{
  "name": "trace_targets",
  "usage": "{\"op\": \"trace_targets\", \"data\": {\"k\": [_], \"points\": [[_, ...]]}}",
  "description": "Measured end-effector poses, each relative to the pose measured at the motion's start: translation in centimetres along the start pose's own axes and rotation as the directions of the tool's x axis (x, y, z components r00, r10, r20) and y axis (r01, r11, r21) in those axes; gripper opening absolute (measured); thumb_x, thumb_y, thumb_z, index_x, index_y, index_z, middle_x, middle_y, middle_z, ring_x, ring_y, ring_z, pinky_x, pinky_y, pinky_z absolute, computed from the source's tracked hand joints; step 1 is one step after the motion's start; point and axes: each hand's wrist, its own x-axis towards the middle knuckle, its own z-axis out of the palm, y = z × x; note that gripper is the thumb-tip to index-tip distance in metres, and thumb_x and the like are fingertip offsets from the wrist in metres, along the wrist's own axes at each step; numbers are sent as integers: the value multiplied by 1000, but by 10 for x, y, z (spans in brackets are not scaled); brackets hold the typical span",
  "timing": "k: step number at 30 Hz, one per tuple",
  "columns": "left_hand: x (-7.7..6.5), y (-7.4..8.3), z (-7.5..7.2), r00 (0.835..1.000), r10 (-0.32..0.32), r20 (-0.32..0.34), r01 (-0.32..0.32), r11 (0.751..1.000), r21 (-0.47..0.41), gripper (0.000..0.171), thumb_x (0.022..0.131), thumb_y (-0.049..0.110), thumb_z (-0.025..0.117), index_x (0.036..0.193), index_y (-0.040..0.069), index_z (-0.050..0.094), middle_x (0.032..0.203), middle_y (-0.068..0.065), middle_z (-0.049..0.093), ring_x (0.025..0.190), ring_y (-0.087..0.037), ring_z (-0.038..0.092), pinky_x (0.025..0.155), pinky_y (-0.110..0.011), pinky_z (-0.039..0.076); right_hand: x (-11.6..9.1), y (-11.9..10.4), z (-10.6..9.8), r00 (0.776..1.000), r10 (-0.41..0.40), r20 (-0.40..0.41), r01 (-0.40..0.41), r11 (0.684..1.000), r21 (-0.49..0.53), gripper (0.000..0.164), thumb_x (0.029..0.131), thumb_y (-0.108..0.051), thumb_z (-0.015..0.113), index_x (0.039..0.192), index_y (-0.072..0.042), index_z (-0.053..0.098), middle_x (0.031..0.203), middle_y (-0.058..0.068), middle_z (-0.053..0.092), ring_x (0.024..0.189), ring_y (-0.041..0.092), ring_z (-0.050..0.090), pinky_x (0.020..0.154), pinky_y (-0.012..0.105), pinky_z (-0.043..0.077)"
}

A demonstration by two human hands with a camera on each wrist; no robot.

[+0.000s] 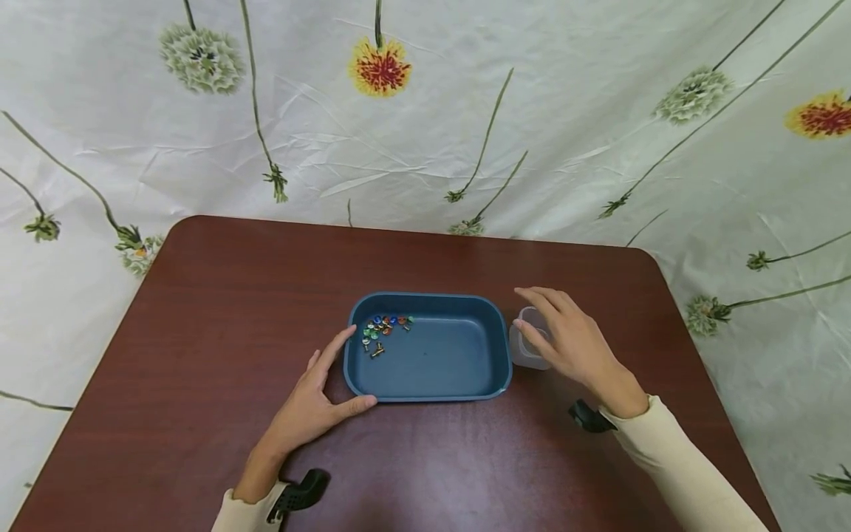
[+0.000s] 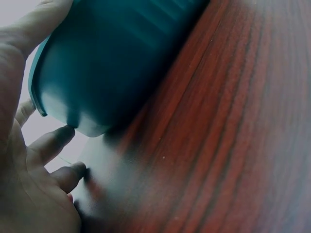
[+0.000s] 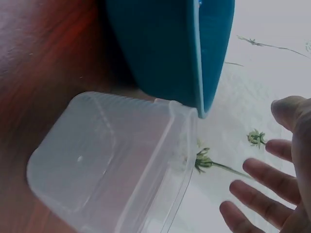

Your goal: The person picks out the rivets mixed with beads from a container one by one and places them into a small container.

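Note:
A blue rectangular tray stands on the table, with several small shiny pieces in red, blue, green and gold gathered at its left end; their exact kind is too small to tell. My left hand spans the tray's left end, thumb at the near corner and fingers along the left rim. In the left wrist view, fingertips meet the tray's outer wall. Against the tray's right side stands a clear plastic container. Above it hovers my right hand, fingers spread and apart from it in the right wrist view.
The brown wooden table has rounded far corners. Beyond its far edge hangs a pale cloth printed with flowers. Dark straps circle both wrists, below cream sleeves.

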Motion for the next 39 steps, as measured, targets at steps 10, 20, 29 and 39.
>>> {"op": "trace_targets", "data": {"k": [10,20,29,39], "points": [[0,0,-1,1000,-9,5,9,1000,-19,102,80,39,84,160,36,20,165,-2,26,151,-36,26,123,-64,0,23,-5,6,992,-102,70,98,994,52,33,93,-24,74,124,-12,69,92,0,60,79,15,57,59,26,49],[1,-3,0,1000,-2,0,2,1000,-8,103,80,39,84,160,37,20,165,-3,26,151,-35,27,123,-64,0,42,-13,8,975,-132,177,96,975,201,24,92,-13,74,116,-10,74,78,-4,50,64,6,44,52,21,40],[2,-3,1,1000,-5,11,5,1000,-10,102,81,39,84,159,39,19,165,-3,25,151,-36,26,122,-65,0,59,-26,14,946,-184,267,87,937,339,20,92,-15,74,112,-12,76,67,-6,42,59,5,35,53,21,34],[2,-1,0,1000,-11,11,12,1000,-23,102,81,38,84,160,37,20,164,-3,27,151,-37,26,123,-64,-1,82,-42,26,891,-206,405,54,933,356,21,94,-12,72,114,-11,75,51,-8,28,48,5,23,54,20,34]]}}
